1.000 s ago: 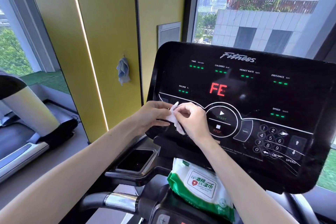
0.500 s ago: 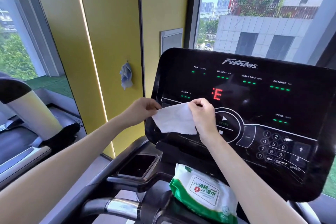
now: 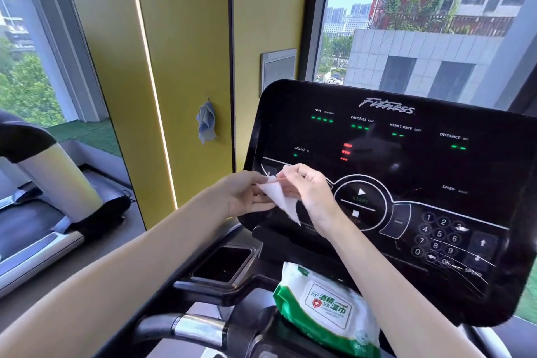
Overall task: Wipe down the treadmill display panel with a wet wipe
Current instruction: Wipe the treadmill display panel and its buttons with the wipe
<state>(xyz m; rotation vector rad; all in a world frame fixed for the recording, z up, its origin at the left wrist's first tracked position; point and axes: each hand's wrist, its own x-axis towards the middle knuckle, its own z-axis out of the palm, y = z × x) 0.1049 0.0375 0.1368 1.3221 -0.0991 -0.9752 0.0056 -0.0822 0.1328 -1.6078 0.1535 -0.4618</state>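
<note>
The black treadmill display panel point(image 3: 406, 171) fills the right half of the view, with green and red lights and a START button lit. A white wet wipe point(image 3: 279, 197) hangs folded in a narrow triangle in front of the panel's lower left corner. My left hand point(image 3: 247, 195) pinches the wipe's upper left part. My right hand point(image 3: 311, 192) pinches its top right edge, fingers close to those of the left hand. The wipe hangs a little in front of the panel; whether it touches it is unclear.
A green and white pack of wet wipes point(image 3: 325, 308) lies on the console shelf below the panel. A dark cup holder point(image 3: 223, 264) sits left of it, above a chrome handlebar point(image 3: 197, 328). A blue cloth point(image 3: 206, 122) hangs on the yellow wall. Another treadmill point(image 3: 43, 197) stands at left.
The wipe was bunched, then spread flat between my hands, and is now folded into a narrow triangle with my hands brought close together again. The camera view shifted downward slightly.
</note>
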